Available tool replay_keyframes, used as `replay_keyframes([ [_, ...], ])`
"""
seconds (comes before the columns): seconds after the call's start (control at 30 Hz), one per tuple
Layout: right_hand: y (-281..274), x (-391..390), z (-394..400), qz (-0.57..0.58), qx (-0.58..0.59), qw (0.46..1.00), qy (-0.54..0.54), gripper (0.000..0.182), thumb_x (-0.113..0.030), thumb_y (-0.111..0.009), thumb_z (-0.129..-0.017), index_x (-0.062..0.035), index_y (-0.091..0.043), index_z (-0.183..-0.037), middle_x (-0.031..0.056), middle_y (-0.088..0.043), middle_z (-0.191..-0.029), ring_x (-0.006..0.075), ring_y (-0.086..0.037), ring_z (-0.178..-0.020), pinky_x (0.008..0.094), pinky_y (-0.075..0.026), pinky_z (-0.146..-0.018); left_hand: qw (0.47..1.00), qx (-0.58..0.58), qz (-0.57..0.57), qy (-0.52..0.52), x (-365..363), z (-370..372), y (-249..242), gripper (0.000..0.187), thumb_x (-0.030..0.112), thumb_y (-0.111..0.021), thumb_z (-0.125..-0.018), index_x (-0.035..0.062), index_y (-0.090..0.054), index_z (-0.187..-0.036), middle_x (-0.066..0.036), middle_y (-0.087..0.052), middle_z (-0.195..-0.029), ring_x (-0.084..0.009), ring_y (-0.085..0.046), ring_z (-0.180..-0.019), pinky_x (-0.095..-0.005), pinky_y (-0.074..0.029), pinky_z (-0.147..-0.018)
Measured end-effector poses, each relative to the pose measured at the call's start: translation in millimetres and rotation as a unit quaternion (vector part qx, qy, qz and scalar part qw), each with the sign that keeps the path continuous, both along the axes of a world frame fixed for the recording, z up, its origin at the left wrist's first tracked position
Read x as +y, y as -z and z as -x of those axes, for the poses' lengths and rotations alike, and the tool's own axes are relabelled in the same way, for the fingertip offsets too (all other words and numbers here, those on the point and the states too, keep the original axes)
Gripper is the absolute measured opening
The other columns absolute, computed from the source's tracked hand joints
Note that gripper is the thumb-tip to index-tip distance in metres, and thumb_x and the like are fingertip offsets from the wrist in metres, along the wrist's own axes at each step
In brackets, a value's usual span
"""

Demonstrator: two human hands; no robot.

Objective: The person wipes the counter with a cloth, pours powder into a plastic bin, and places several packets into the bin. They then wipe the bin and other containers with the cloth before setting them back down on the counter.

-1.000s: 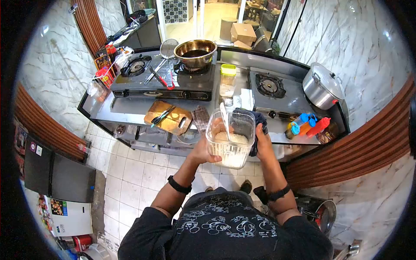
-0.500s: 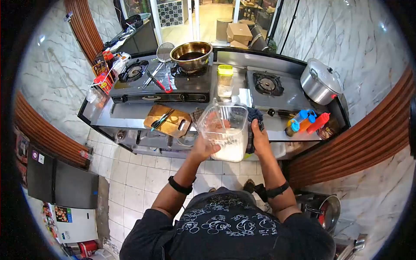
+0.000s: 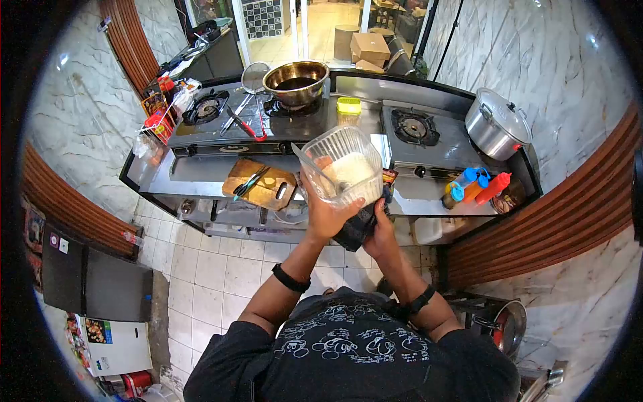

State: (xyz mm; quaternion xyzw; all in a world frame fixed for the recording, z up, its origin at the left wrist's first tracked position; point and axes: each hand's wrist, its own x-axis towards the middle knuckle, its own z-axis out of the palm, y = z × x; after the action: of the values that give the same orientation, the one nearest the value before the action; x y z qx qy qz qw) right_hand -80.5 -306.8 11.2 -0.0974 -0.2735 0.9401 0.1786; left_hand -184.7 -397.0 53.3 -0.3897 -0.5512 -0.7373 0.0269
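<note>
A clear plastic container point(image 3: 341, 164) with white powder in it is tilted in front of me, above the counter's front edge. My left hand point(image 3: 327, 213) grips its left side and base. Under its right corner, my right hand point(image 3: 383, 234) holds a dark cloth point(image 3: 355, 226). Beyond the container stands a jar with a yellow-green lid point(image 3: 348, 106). To the left, a wooden cutting board point(image 3: 273, 191) carries scissors with teal handles point(image 3: 249, 186).
A brass-coloured pan point(image 3: 295, 84) sits on the left stove, near a strainer point(image 3: 256, 77) and red-handled tongs point(image 3: 249, 128). At right are another burner point(image 3: 415, 127), a lidded silver pot point(image 3: 497, 124) and squeeze bottles point(image 3: 492, 189).
The container has risen and tilted, and my left hand has shifted to its base. My right hand and the cloth have moved left and lower, beneath the container.
</note>
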Motion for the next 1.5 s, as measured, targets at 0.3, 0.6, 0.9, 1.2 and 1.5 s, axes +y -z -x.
replay_keyframes([
  [0.3,47.3,11.7,-8.0,-0.239,-0.122,0.963,0.004,0.060,-0.048,-0.054,-0.093,-0.0025,-0.045,-0.131,0.0109,-0.055,-0.123,0.0195,-0.053,-0.109,0.0341,-0.040,-0.097,0.991,-0.117,-0.052,-0.023,2.9,10.5,-5.8,0.108,-0.001,-0.077,-0.070,0.0062,0.001,-0.144,-0.015,-0.033,-0.133,-0.0277,-0.042,-0.123,-0.0383,-0.041,-0.100],
  [0.6,15.6,13.5,6.6,-0.208,-0.113,0.971,0.044,0.046,-0.019,-0.068,-0.087,-0.0036,-0.050,-0.126,0.0059,-0.059,-0.115,0.0146,-0.056,-0.102,0.0309,-0.045,-0.091,0.993,-0.107,-0.036,0.016,-3.9,9.3,16.9,0.098,0.003,-0.074,-0.076,0.0029,-0.003,-0.144,-0.014,-0.034,-0.130,-0.0265,-0.040,-0.122,-0.0372,-0.040,-0.099],
  [0.9,20.7,-9.8,4.4,-0.513,-0.049,0.857,0.020,0.053,0.001,-0.067,-0.076,-0.0018,-0.051,-0.126,0.0120,-0.063,-0.112,0.0207,-0.060,-0.105,0.0337,-0.044,-0.095,0.995,-0.069,-0.066,-0.018,-4.0,4.5,3.2,0.090,0.004,-0.073,-0.076,0.0024,-0.011,-0.140,-0.014,-0.033,-0.131,-0.0257,-0.039,-0.122,-0.0384,-0.038,-0.102],
  [1.2,16.8,-8.1,19.6,-0.421,-0.103,0.897,0.085,0.039,0.002,-0.065,-0.079,-0.0005,-0.056,-0.117,0.0070,-0.065,-0.107,0.0148,-0.059,-0.098,0.0304,-0.045,-0.089,0.993,-0.093,-0.058,-0.039,-13.3,0.3,24.7,0.081,0.001,-0.069,-0.080,0.0005,-0.014,-0.140,-0.014,-0.033,-0.134,-0.0254,-0.037,-0.125,-0.0377,-0.033,-0.105],
  [1.5,7.7,-16.1,13.7,-0.634,-0.048,0.772,0.008,0.041,0.003,-0.061,-0.078,-0.0030,-0.056,-0.118,0.0165,-0.066,-0.106,0.0264,-0.064,-0.099,0.0347,-0.048,-0.087,0.987,-0.118,-0.076,-0.074,-18.6,9.7,9.9,0.077,0.002,-0.066,-0.083,0.0014,-0.015,-0.142,-0.016,-0.035,-0.138,-0.0249,-0.038,-0.126,-0.0380,-0.032,-0.105],
])
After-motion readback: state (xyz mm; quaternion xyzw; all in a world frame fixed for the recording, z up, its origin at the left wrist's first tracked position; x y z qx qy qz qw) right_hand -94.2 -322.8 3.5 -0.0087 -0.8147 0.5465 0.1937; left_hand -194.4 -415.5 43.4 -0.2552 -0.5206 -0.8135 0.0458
